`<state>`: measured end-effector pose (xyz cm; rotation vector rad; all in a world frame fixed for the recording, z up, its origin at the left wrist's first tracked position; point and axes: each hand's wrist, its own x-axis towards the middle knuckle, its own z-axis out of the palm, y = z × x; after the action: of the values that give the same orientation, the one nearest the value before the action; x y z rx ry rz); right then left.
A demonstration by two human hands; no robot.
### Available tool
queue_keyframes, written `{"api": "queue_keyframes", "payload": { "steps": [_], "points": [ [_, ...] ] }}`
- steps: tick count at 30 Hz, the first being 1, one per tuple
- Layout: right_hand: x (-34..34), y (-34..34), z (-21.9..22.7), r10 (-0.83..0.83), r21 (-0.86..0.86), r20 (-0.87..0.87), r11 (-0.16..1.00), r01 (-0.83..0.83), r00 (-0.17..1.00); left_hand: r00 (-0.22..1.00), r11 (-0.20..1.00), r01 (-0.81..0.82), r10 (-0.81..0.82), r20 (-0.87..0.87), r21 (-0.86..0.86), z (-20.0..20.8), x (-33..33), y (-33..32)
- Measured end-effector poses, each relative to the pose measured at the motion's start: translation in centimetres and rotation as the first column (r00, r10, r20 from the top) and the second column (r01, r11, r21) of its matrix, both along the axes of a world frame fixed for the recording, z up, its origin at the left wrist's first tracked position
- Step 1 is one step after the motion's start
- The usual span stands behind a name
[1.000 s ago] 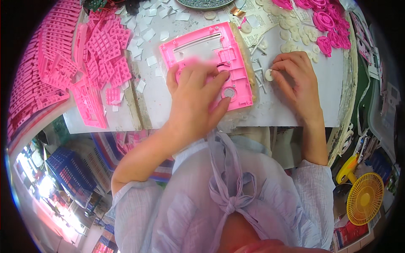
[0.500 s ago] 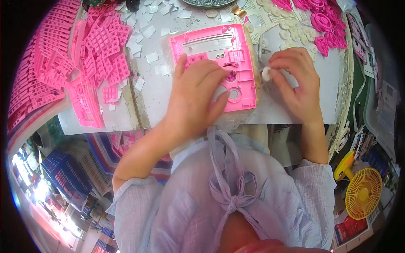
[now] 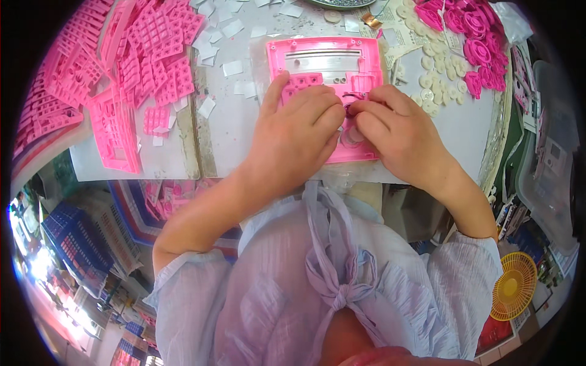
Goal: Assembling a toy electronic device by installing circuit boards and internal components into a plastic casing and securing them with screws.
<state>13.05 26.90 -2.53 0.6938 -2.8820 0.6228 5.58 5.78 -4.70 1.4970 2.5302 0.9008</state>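
A pink plastic housing (image 3: 371, 49), open side up, lies on a padded, plastic-wrapped piece at the table's near edge. It has a slotted silvery strip (image 3: 323, 63) and a pink button pad (image 3: 299, 80) in it. My left hand (image 3: 290, 131) lies over its left and middle, fingers bent onto it and the little finger stretched out. My right hand (image 3: 397, 128) meets it over the round openings at the housing's right side, thumb and fingers pinched together. What the right fingertips hold is hidden; a short dark wire (image 3: 353, 94) shows just beyond them.
White discs (image 3: 436, 76) and magenta coiled pieces (image 3: 479, 55) lie at the far right. Pink button pads (image 3: 162, 36) and pink frames (image 3: 113, 137) are heaped on the left, with white paper squares (image 3: 233, 68) scattered beside them. A yellow fan (image 3: 514, 287) stands low on the right.
My right hand has come left from beside the housing, where it pinched a white disc, onto the housing next to my left hand. The disc is now out of sight. My left fingers have drawn closer together.
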Motion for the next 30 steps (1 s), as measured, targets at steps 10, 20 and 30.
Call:
{"api": "queue_keyframes", "payload": {
  "steps": [10,20,30],
  "points": [
    [-0.2,-0.3,0.2,-0.020,-0.049,0.098,0.999,0.025,0.995,1.000,1.000,-0.009,0.010,-0.012,0.026,-0.4,0.0,-0.2],
    [0.7,2.7,1.4,-0.351,-0.493,0.146,0.785,0.375,0.925,0.999,0.999,0.001,-0.003,0.033,0.054,-0.3,-0.1,-0.3],
    [-0.6,-1.6,-0.2,-0.346,-0.084,-0.098,0.937,0.338,0.933,0.998,0.982,-0.002,-0.010,0.066,0.189,-1.3,-0.2,-0.4]
  ]
}}
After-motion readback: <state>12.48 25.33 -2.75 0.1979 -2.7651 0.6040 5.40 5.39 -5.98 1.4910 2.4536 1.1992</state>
